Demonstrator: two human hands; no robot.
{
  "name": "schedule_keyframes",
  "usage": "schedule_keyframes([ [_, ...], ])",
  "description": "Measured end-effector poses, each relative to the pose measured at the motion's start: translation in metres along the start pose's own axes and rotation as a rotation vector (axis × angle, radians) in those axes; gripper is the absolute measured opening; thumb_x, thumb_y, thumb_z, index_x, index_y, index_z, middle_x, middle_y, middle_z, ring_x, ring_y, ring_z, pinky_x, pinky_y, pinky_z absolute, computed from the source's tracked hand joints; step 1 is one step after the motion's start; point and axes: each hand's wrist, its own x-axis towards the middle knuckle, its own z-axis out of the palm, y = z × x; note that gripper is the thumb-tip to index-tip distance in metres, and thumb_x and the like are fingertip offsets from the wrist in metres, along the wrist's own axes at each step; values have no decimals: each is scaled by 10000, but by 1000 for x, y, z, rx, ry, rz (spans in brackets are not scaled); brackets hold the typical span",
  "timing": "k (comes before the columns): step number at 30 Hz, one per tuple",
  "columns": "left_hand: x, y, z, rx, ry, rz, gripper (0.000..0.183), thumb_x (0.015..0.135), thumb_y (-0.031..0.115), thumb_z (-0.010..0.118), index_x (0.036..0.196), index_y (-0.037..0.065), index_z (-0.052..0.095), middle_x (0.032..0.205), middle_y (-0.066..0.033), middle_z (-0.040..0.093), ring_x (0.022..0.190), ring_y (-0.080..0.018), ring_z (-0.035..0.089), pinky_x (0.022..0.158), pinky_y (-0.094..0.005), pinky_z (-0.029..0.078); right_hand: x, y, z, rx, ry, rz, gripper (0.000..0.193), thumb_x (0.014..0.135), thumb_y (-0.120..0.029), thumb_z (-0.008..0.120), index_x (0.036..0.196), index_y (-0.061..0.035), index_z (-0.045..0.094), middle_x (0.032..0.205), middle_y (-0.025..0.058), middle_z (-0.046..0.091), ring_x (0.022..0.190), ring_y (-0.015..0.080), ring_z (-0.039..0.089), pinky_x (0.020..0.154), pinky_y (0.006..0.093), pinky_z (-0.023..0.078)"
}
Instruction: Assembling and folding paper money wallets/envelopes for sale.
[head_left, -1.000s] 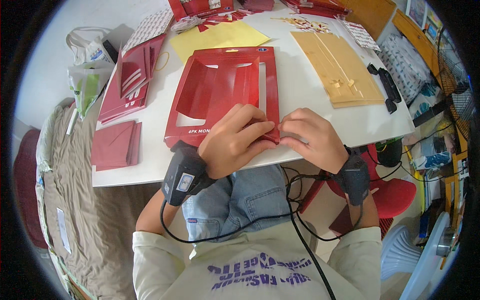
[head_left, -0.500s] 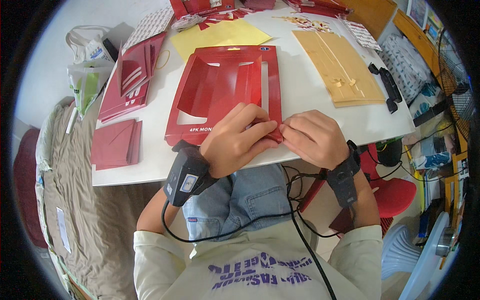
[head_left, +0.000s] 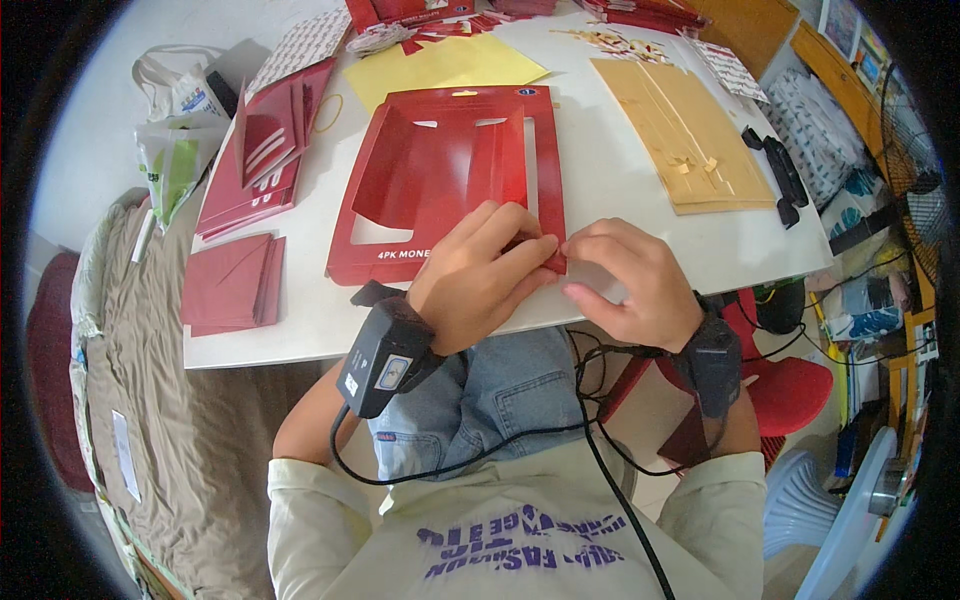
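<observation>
Right hand [head_left: 635, 270] has opened since half a second ago: thumb dropped away from the forefinger. Left hand keeps its post.

From my remote seat, left to right:

- Worktop [head_left: 600, 190], near left corner: red envelopes [head_left: 225, 287], stacked. Beyond them, along the left edge, red cards [head_left: 255, 205]. Band [head_left: 328, 113] just right of these.
- Box [head_left: 440, 160]: red, windowed, mid-worktop, close to the near edge. Hang-hole end points to the far edge. Fisheye bends it; I can't settle which axis is longer. Yellow sheet [head_left: 450, 65] lies past its far end.
- Left hand [head_left: 475, 260]: over the box's near right corner, thumb and bent fingers closed down on that corner. What lies deep inside the pinch is hidden from me.
- Right hand: same corner, outer side. Forefinger tip at or just beside the card, contact unclear; thumb lower, gap plain, nothing seen held. Box extends left and away from both hands; left hand is nearer.
- Right edge: tan card [head_left: 680, 135], then black strip [head_left: 785, 172].
</observation>
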Motion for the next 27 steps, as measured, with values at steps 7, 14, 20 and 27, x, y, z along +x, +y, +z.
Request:
schedule_keyframes([
  [7, 1, -3, 6, 15, 56, 52, 257, 754, 88, 716, 983, -3, 642, 939, -101, 545, 820, -278, 546, 709, -360, 485, 0, -15, 12, 55, 80, 235, 183, 795, -50, 661, 957, -17, 580, 856, 140, 594, 779, 346, 603, 675, 403, 501],
  [14, 1, 5, 5, 40, 41, 2, 233, 750, 57, 711, 974, 9, 674, 916, -99, 577, 846, -277, 570, 718, -366, 455, -1, -19, 15, 80, 121, 243, 172, 790, -32, 640, 949, -17, 575, 836, 140, 593, 745, 356, 605, 635, 422, 491],
  [20, 1, 3, 6, 37, 32, -9, 202, 742, 16, 678, 944, 14, 672, 891, -89, 573, 822, -280, 549, 701, -366, 433, 3, -26, 16, -66, 79, 240, 138, 764, -40, 629, 882, -32, 557, 824, 118, 573, 736, 337, 597, 632, 415, 496],
  [27, 2, 2, 4, 33, 61, -7, 186, 763, 22, 675, 949, 17, 670, 898, -94, 586, 857, -282, 563, 748, -374, 466, 5, -25, 16, -325, 96, 146, 146, 678, -59, 646, 796, -71, 561, 800, 59, 541, 743, 267, 568, 613, 394, 457],
])
